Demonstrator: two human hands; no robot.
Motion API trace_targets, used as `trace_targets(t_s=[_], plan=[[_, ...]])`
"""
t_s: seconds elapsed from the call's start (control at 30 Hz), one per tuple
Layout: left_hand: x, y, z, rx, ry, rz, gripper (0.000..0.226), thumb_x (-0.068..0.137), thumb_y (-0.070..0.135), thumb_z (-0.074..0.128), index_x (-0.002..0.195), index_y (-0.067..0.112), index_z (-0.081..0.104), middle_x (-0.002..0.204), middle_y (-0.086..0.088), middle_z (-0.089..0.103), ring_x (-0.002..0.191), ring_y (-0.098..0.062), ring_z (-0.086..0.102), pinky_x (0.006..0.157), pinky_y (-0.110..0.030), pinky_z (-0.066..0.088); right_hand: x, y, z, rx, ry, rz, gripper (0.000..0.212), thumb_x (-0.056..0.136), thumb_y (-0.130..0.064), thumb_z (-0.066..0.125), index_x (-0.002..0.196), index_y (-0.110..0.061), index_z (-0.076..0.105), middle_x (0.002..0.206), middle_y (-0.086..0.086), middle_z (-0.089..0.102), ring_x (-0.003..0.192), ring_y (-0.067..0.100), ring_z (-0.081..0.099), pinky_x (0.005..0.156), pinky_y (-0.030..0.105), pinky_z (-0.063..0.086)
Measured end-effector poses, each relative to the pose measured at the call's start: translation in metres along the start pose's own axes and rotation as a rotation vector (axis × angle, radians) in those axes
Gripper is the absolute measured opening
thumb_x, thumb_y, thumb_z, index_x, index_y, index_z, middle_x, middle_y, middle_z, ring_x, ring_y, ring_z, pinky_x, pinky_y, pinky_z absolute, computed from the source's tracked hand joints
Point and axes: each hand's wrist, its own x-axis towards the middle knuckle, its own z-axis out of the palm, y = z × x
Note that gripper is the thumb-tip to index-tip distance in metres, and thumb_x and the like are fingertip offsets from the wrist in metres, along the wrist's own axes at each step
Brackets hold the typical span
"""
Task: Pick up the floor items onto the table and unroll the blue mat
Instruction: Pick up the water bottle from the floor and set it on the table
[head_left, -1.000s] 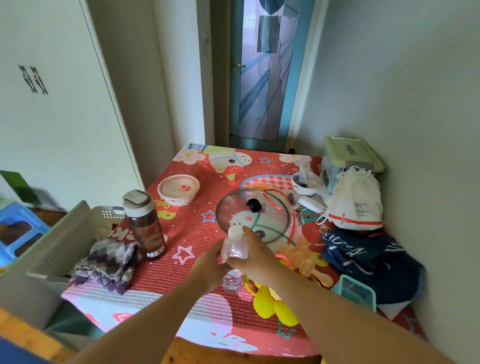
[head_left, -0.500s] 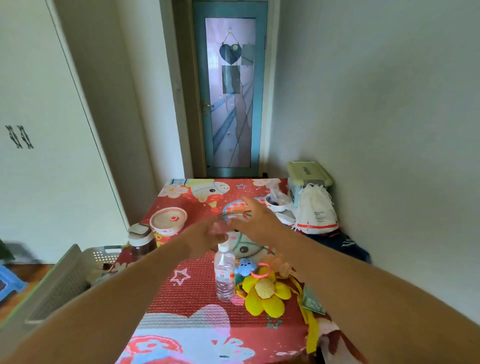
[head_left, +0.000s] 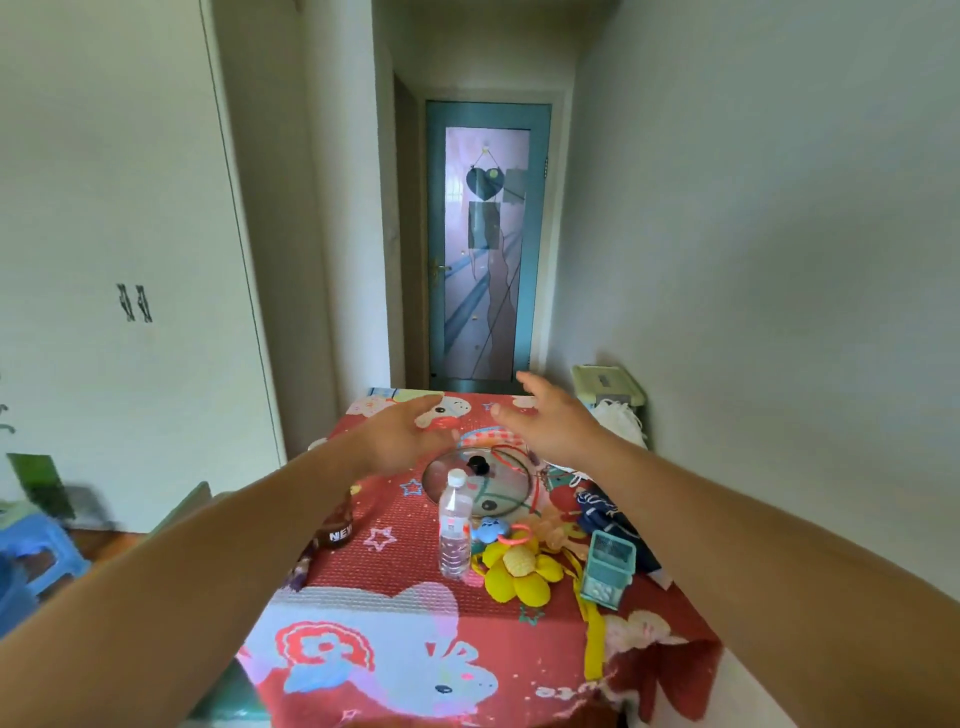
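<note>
**Hands lifted clear of the bottle**

Both hands have risen and spread apart since a second ago, when they gripped the clear water bottle. It now stands upright on the bench, just beside a yellow flower toy and in front of a glass pot lid. Left hand and right hand hover above the lid, fingers open, holding nothing. No blue mat can be made out.

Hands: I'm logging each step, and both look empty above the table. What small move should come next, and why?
Probably lower both and turn to the floor. The left hand and right hand are open and empty, the water bottle stands upright on the table, and no blue mat shows here.
</note>
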Motion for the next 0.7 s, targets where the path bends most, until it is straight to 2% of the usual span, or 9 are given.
trace_targets(t_s=[0.07,0.17,0.2,0.33,0.43,0.53,0.63,0.7], plan=[[-0.028,0.007,0.003,-0.024,-0.012,-0.001,0.068,0.081,0.053,0.059,0.141,0.031,0.036,0.141,0.002,0.047,0.123,-0.017,0.048,0.104,-0.030,0.036,-0.022,-0.004,-0.002,0.001,-0.006,-0.010,0.073,0.087,-0.054,0.054,0.148,-0.027,0.025,0.154,0.002,0.030,0.137,0.024,0.035,0.110,0.040,0.032],[-0.068,0.017,0.010,0.011,-0.016,0.037,0.042,0.087,0.039,0.056,0.126,0.024,0.055,0.126,0.004,0.059,0.112,-0.008,0.052,0.110,-0.038,0.034,-0.054,-0.012,-0.003,-0.006,-0.030,-0.019,0.073,0.087,-0.055,0.053,0.148,-0.026,0.025,0.154,0.004,0.030,0.137,0.026,0.034,0.110,0.044,0.033],[-0.079,0.019,0.011,0.021,-0.019,0.051,0.039,0.088,0.035,0.055,0.126,0.023,0.055,0.125,0.002,0.060,0.112,-0.010,0.053,0.109,-0.042,0.035,-0.063,-0.015,-0.003,-0.014,-0.039,-0.028,0.072,0.088,-0.055,0.053,0.147,-0.027,0.025,0.154,0.004,0.030,0.138,0.026,0.034,0.110,0.044,0.033],[-0.117,0.026,0.010,0.020,0.004,0.007,0.062,0.085,0.046,0.058,0.141,0.030,0.035,0.145,-0.001,0.041,0.127,-0.026,0.045,0.107,-0.046,0.038,-0.090,-0.027,-0.002,-0.003,-0.037,-0.056,0.071,0.088,-0.056,0.053,0.147,-0.028,0.025,0.154,0.003,0.031,0.137,0.026,0.034,0.106,0.040,0.033],[-0.139,0.022,0.004,0.007,0.002,0.011,0.061,0.084,0.049,0.057,0.139,0.034,0.035,0.144,0.000,0.044,0.122,-0.024,0.049,0.103,-0.040,0.041,-0.104,-0.037,0.005,-0.007,-0.035,-0.058,0.074,0.085,-0.059,0.053,0.147,-0.029,0.026,0.154,0.003,0.030,0.137,0.026,0.035,0.105,0.039,0.033],[-0.158,0.009,-0.001,0.027,0.013,-0.011,0.062,0.085,0.048,0.057,0.141,0.034,0.033,0.147,0.001,0.040,0.125,-0.021,0.046,0.106,-0.035,0.037,-0.112,-0.045,0.019,0.003,-0.020,-0.052,0.073,0.083,-0.059,0.055,0.145,-0.027,0.031,0.152,0.003,0.035,0.134,0.025,0.038,0.100,0.034,0.034],[-0.186,-0.013,-0.011,-0.012,-0.012,-0.062,0.052,0.086,0.046,0.058,0.134,0.035,0.041,0.131,0.011,0.049,0.108,-0.006,0.053,0.084,-0.013,0.042,-0.126,-0.063,0.047,0.027,-0.019,-0.087,0.067,0.082,-0.059,0.056,0.139,-0.028,0.040,0.144,0.002,0.045,0.126,0.023,0.046,0.089,0.028,0.035],[-0.209,-0.034,-0.019,-0.032,-0.037,-0.060,0.028,0.086,0.040,0.060,0.112,0.046,0.050,0.104,0.026,0.054,0.081,0.014,0.059,0.060,0.002,0.042,-0.136,-0.079,0.071,0.035,-0.038,-0.093,0.069,0.082,-0.061,0.055,0.141,-0.030,0.036,0.145,0.002,0.044,0.128,0.023,0.045,0.090,0.029,0.035]])
